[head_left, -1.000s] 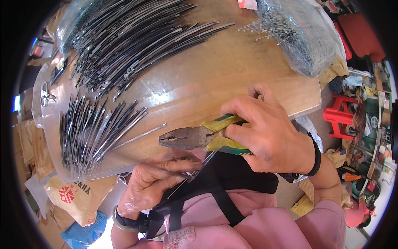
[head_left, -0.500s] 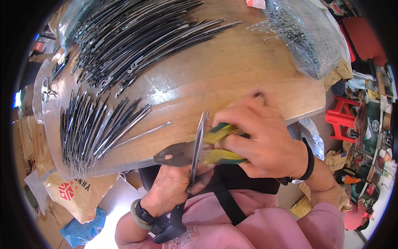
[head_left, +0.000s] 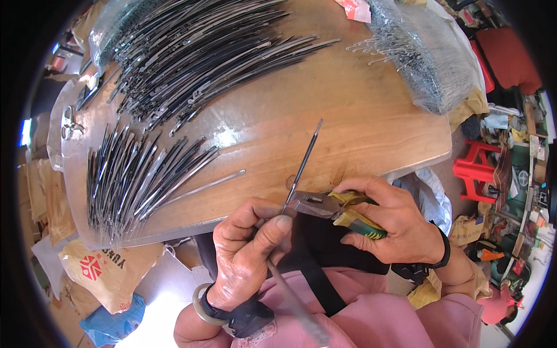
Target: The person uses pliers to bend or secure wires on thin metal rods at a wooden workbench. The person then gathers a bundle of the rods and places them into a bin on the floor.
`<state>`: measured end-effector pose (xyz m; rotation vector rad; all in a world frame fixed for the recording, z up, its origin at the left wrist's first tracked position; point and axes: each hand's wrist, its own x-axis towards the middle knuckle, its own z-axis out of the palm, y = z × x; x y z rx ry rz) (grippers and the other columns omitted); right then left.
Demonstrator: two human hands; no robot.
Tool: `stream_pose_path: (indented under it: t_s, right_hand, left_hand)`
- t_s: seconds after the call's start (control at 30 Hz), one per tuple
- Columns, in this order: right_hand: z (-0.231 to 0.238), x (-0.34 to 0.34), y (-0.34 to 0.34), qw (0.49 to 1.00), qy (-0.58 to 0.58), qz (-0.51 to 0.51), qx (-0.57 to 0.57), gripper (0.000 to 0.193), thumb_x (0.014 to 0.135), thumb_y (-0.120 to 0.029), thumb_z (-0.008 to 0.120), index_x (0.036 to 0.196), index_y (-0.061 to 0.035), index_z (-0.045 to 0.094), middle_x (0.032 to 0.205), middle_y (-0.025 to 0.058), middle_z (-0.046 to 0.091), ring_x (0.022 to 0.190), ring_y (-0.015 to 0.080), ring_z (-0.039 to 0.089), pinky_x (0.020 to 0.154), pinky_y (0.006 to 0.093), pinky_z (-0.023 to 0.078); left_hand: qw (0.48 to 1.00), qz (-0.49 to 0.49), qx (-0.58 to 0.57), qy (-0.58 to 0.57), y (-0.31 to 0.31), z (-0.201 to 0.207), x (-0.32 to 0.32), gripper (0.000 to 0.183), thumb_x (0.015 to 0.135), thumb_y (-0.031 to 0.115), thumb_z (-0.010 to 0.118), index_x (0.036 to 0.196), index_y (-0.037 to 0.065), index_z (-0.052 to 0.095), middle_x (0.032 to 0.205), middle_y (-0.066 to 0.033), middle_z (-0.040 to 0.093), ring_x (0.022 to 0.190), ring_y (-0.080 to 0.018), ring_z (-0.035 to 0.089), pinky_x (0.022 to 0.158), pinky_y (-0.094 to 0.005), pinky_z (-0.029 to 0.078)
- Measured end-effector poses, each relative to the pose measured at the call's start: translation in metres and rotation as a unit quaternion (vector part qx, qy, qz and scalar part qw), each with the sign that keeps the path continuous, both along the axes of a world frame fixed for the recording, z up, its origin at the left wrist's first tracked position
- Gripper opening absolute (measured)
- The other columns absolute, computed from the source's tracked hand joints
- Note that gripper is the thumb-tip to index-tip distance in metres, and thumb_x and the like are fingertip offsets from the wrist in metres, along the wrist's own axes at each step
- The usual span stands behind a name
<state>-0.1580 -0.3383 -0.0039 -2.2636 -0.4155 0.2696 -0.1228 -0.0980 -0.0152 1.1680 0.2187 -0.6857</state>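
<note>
A long, thin dark metal strip [head_left: 302, 165] is pinched between the thumb and fingers of my left hand [head_left: 239, 255]. One pointed end rises up and right over the table edge; the other, blurred, hangs down over my lap. My right hand [head_left: 400, 223] grips combination pliers [head_left: 325, 204] with yellow and green handles. Their jaws point left and meet the strip just above my left fingertips; whether they clamp it I cannot tell. A smaller fan of similar metal strips [head_left: 136, 174] lies at the table's left, with one strip [head_left: 212, 182] sticking out to the right.
Across the wooden table [head_left: 360, 122], a large heap of dark strips [head_left: 197, 58] covers the far left. A plastic bag of thin wires [head_left: 426, 64] lies far right. Scissors [head_left: 71, 123] rest at the left edge. A red stool [head_left: 476, 168] stands right; a paper bag [head_left: 104, 272] lies lower left.
The pliers have swung right, off the top of my left hand, and their jaws now meet the strip. The strip leans further right and my left hand has turned, thumb on top.
</note>
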Motion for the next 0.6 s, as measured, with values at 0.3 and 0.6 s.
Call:
stream_pose_path:
  t_s: [0.3, 0.6]
  right_hand:
    - [-0.001, 0.001, -0.001, 1.0, 0.023, 0.0, 0.018, 0.036, 0.071, -0.016, 0.081, 0.102, -0.0002, 0.068, 0.119, 0.0162, 0.057, 0.1, 0.0344, 0.062, 0.084, 0.0392, 0.052]
    - [-0.007, 0.006, 0.005, 0.997, -0.022, 0.05, -0.057, 0.033, 0.074, -0.015, 0.078, 0.094, 0.0036, 0.06, 0.108, 0.019, 0.057, 0.091, 0.0354, 0.061, 0.074, 0.0402, 0.053]
  left_hand:
    - [0.999, 0.02, 0.025, -0.039, -0.005, -0.001, 0.0, 0.003, 0.094, 0.002, 0.063, 0.093, -0.001, 0.064, 0.067, -0.0005, 0.059, 0.056, -0.0036, 0.045, 0.05, -0.019, 0.035]
    - [0.996, -0.004, 0.065, -0.062, -0.012, -0.012, 0.006, 0.008, 0.095, 0.006, 0.062, 0.096, -0.002, 0.061, 0.066, -0.0062, 0.059, 0.047, -0.0053, 0.041, 0.044, -0.0197, 0.03]
